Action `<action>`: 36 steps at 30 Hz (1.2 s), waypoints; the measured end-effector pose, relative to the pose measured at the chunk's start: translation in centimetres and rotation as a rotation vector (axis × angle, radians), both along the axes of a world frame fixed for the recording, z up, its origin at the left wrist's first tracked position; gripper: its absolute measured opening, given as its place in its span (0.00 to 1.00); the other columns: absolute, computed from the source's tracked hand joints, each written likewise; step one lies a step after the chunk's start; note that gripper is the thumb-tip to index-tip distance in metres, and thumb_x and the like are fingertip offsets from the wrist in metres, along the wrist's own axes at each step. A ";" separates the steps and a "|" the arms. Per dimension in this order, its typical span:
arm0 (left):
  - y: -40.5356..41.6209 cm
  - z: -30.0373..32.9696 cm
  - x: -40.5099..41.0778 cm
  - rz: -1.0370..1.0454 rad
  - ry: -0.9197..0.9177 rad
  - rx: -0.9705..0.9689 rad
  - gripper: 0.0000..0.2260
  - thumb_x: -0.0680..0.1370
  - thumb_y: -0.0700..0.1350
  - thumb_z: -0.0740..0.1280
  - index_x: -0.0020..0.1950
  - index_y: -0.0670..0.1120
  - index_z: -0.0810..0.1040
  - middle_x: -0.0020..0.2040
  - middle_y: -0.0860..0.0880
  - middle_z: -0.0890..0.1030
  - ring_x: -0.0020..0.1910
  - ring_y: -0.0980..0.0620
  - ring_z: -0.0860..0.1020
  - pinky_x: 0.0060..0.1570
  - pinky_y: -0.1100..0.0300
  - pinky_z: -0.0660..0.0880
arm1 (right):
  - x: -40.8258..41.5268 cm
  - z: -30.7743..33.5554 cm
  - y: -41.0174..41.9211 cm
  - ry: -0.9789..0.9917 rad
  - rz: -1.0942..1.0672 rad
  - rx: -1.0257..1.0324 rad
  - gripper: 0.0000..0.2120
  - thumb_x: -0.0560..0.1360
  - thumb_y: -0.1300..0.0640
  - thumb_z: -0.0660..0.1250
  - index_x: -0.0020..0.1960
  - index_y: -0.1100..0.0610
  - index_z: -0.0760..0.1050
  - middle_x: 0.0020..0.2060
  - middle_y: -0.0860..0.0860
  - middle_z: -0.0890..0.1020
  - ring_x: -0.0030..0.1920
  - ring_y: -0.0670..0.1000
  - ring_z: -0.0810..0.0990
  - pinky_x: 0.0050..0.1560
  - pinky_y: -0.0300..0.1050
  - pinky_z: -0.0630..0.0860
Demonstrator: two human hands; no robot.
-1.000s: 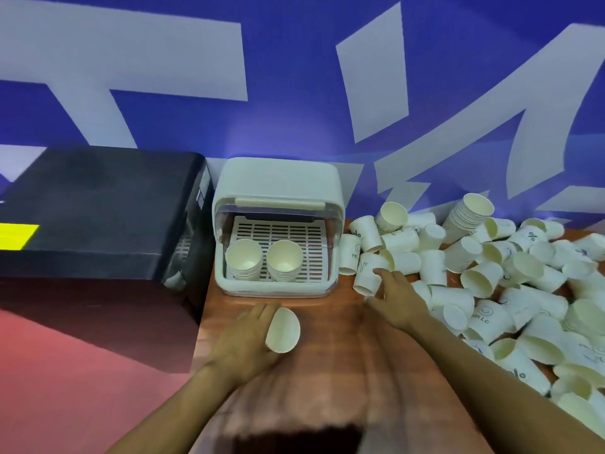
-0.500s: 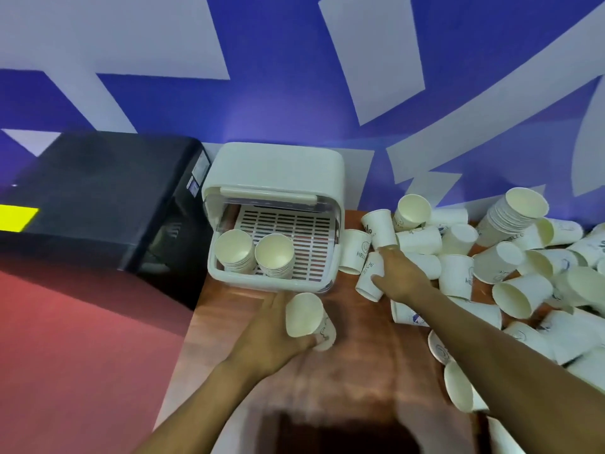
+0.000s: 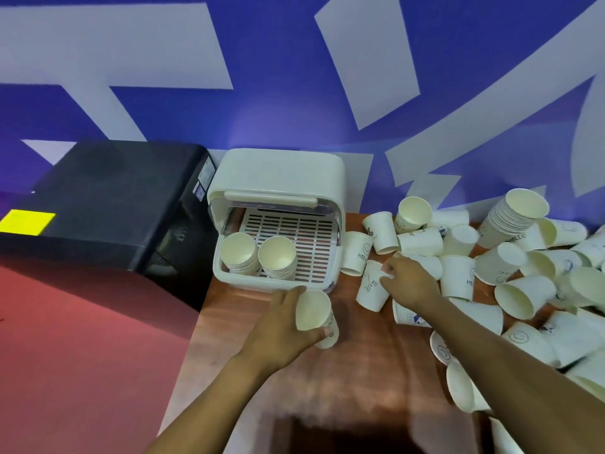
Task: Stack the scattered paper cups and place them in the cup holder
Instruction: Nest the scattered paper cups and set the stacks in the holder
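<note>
Left grip: the left hand (image 3: 281, 326) is wrapped round a paper cup (image 3: 315, 314), mouth tilted up toward the camera, just in front of the cup holder (image 3: 278, 178).
Black box: a dark case (image 3: 108, 198) with a yellow label sits left of the cup holder, touching or nearly touching it.
Cup holder: a white lidded box at the back of the worktop (image 3: 294, 381), its front open; two short stacks of cups (image 3: 258, 257) stand on the slotted tray at its left side, the right side of the tray is bare.
Right grip: the right hand (image 3: 409, 280) is right of the cup holder, thumb and fingers pinching the base end of a lying cup (image 3: 371, 288) at the near edge of the pile.
Loose cups: a large heap (image 3: 510, 280) spreads right of the cup holder, lying every way; one nested stack (image 3: 514, 217) leans at the back.
Handling: the cups look light, thin-walled and easily crushed; a soft hold round the middle of the wall or near the stiffer rolled rim seems best, and nesting should need little force.
Progress: judged early; most cups are unstacked.
</note>
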State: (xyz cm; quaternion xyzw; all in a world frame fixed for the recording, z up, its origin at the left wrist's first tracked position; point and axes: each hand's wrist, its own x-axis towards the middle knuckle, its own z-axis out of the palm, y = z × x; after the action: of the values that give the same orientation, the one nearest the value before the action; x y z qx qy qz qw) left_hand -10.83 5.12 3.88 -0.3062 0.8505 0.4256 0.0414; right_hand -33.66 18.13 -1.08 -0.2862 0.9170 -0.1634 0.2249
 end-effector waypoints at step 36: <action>-15.3 4.2 3.4 0.133 0.218 -0.347 0.35 0.71 0.55 0.70 0.74 0.52 0.59 0.68 0.51 0.64 0.64 0.47 0.70 0.57 0.48 0.74 | 12.9 11.0 -10.8 0.384 0.241 -0.320 0.06 0.73 0.55 0.67 0.50 0.53 0.78 0.52 0.47 0.77 0.51 0.48 0.76 0.43 0.43 0.74</action>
State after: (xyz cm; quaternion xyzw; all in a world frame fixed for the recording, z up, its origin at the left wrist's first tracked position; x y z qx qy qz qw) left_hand -7.40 -10.15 8.10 -0.3166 0.8883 0.3051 -0.1324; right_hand -20.74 7.37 9.89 -0.4507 0.8647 -0.2208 0.0167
